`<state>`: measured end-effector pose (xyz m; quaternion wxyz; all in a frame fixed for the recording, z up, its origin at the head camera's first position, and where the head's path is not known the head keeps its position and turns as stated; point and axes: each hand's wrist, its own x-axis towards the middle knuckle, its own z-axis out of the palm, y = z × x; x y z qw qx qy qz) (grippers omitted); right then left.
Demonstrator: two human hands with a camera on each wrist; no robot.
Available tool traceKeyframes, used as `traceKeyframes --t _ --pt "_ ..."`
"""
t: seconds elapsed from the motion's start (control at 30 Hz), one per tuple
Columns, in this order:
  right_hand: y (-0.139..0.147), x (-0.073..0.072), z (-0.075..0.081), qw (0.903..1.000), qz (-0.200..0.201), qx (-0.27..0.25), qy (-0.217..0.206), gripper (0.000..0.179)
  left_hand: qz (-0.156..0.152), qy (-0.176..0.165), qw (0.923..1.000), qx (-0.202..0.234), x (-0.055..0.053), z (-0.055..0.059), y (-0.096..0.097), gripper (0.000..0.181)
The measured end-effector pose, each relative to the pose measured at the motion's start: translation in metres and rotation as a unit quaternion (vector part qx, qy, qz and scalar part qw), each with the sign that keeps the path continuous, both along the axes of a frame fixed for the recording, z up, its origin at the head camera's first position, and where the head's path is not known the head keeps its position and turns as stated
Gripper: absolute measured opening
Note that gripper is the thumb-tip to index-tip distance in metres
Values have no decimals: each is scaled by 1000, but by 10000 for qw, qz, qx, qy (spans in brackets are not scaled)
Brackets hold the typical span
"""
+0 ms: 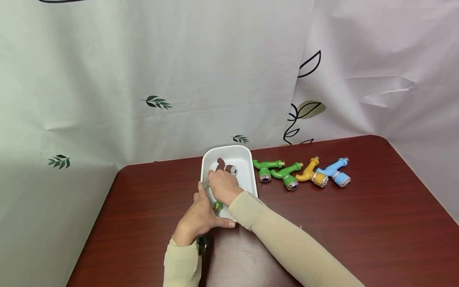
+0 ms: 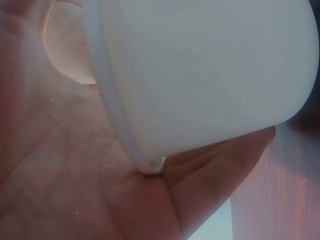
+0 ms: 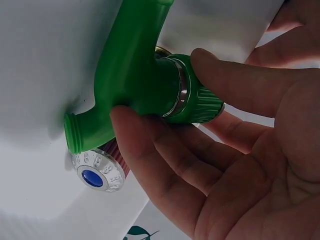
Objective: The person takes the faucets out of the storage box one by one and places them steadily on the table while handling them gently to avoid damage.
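A white tray stands near the table's back edge. My left hand holds its near left corner, fingers along the left side and thumb by the near edge; in the left wrist view the tray's rim lies against the palm. My right hand is inside the tray. In the right wrist view it pinches a green faucet by its ribbed knob, between thumb and fingers. A dark red faucet lies farther back in the tray, its silver and blue cap showing beneath the green one.
Right of the tray lie two green faucets, the nearer-to-tray one and another, then a yellow faucet and a light blue faucet. White patterned cloth hangs behind the reddish-brown table.
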<state>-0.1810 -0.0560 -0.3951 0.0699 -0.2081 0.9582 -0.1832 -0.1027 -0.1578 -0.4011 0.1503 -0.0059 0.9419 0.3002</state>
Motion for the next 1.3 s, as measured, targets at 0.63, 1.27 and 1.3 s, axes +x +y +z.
traceKeyframes --t 0.63,1.27,1.3 --pt "10 2 11 9986 215 -267 397 26 59 45 10000 -38 0 -1 0 158" --pt "21 13 33 9946 72 -878 554 26 132 -182 9997 -62 -1 0 0 158" --pt "22 13 34 9944 83 -890 572 27 135 -187 9997 -66 -1 0 0 158"
